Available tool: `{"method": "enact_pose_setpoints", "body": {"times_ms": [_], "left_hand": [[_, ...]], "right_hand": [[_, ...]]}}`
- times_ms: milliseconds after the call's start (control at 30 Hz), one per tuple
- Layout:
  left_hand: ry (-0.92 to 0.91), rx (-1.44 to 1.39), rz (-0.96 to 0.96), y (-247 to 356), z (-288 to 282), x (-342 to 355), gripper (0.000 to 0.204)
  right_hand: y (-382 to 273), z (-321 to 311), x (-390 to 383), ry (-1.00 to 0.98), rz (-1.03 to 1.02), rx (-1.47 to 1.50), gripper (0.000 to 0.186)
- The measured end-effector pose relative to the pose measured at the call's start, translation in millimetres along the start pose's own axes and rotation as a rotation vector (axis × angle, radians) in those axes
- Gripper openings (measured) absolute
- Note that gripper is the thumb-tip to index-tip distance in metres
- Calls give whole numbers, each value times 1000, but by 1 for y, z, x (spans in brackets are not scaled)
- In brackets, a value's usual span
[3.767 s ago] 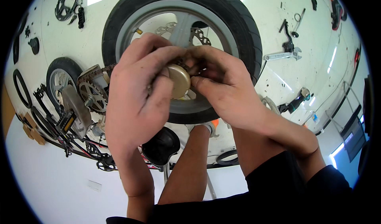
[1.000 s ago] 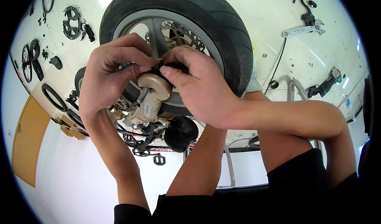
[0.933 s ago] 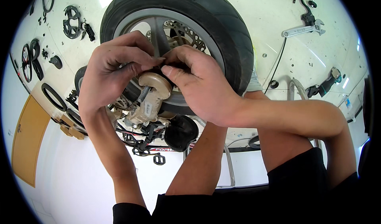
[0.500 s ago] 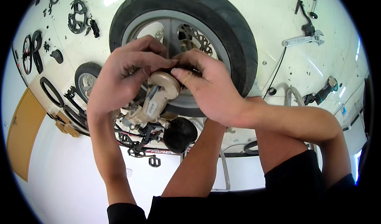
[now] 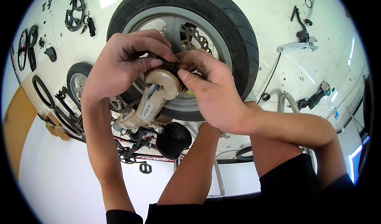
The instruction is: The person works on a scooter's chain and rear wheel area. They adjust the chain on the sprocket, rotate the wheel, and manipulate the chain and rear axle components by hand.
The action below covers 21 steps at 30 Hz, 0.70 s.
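Observation:
My left hand (image 5: pixel 113 67) and my right hand (image 5: pixel 222 95) meet, fingers pinched, at the rounded end of a dirty beige-gold metal casting (image 5: pixel 143 109). Between my fingertips is a small dark part (image 5: pixel 170 66), mostly hidden by the fingers, so its kind does not show. The casting slants up from lower left and bears a pale label. Behind my hands lies a large scooter-type wheel with a black tyre (image 5: pixel 244 37), a grey spoked rim and a perforated brake disc (image 5: pixel 198 36). My right thumb presses close beside the casting's round end.
On the pale floor at right are an adjustable wrench (image 5: pixel 295 46), a brake lever (image 5: pixel 303 29) and a teal-black power tool (image 5: pixel 318 95). At left lie a smaller wheel (image 5: pixel 76 81) and loose tyres (image 5: pixel 43 91). A black saddle (image 5: pixel 173 140) is near my legs, beside bicycle parts.
The view has shifted slightly. My left fingers have moved a little apart from the casting's end, and more of the dark part shows between my hands. Both hands keep their pinch.

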<state>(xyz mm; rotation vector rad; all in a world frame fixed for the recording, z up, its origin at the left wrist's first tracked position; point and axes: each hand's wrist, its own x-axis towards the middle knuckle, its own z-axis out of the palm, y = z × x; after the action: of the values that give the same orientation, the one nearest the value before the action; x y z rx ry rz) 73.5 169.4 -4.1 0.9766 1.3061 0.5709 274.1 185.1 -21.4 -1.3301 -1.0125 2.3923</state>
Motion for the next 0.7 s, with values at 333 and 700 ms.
{"method": "enact_pose_setpoints", "body": {"times_ms": [333,700], "left_hand": [[80,-82,54,-15,4,-10,17],[224,-193,237,-24,-4,-13,16]], "right_hand": [[-10,-2,2,-52,121,53,18],[-11,0,-2,71,36,-26,26]]}}
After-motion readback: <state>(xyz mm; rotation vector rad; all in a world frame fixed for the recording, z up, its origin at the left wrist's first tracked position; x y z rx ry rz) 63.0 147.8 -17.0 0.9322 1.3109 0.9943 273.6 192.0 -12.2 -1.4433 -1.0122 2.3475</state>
